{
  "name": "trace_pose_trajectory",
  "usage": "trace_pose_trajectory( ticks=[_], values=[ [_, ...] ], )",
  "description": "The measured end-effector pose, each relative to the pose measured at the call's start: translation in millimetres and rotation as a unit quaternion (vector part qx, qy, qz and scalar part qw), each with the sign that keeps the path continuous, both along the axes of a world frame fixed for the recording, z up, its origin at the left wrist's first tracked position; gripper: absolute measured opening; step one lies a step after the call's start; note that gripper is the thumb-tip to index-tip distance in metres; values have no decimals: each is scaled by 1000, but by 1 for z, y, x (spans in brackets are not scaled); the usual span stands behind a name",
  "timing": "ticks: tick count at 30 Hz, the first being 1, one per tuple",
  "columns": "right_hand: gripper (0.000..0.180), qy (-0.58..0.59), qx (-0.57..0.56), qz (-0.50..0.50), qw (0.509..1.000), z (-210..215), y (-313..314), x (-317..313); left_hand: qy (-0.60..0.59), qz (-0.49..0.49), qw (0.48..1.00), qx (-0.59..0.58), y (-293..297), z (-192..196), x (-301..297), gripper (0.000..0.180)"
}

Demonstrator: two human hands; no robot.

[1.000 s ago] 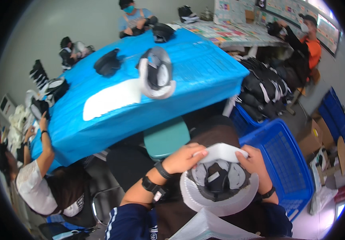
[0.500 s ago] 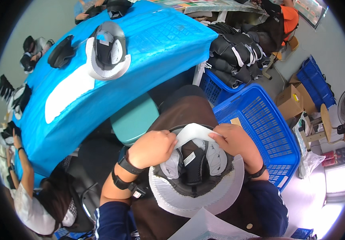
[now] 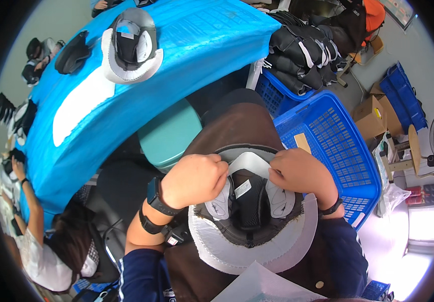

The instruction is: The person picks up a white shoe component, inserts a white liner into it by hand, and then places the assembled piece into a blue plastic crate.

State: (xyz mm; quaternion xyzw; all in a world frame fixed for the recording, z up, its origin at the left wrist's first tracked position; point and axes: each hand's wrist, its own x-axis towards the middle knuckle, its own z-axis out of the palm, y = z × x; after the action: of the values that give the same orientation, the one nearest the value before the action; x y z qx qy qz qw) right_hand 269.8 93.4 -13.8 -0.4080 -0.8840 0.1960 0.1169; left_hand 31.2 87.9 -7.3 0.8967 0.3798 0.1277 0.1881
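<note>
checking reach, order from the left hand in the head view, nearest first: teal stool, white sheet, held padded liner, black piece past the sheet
1. Padded liner, held
2. Teal stool, ahead-left
3. White sheet, farther ahead-left
4. Black piece, past the sheet

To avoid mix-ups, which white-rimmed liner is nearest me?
The padded liner between your left hand and right hand; the other liner is on the blue table.

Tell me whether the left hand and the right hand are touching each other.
Apart. The head view shows it: a wide gap separates the left hand from the right hand, with the curved white strip visible between them.
</note>
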Motion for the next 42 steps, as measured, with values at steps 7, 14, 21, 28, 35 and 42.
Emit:
trace_pose_trajectory(
  ticks=[7,14,21,28,35,42],
  values=[
    [20,-48,-42,9,998,8,-1,-4,-6,-25,1000,12,9,-4,3,20],
    [18,-15,-2,-2,1000,-1,0,-2,27,-14,999,20,13,-9,5,17],
    [19,-12,-5,-7,1000,-3,0,-1,60,-6,998,20,15,-14,8,19],
    [25,-38,21,-26,999,-11,1,-2,53,20,995,85,11,-23,19,17],
    [25,-100,20,-31,994,-16,-3,2,25,-31,972,230,18,-14,28,7],
    [16,-47,47,-41,997,-11,4,5,48,15,998,45,14,-21,30,8]
  ],
)
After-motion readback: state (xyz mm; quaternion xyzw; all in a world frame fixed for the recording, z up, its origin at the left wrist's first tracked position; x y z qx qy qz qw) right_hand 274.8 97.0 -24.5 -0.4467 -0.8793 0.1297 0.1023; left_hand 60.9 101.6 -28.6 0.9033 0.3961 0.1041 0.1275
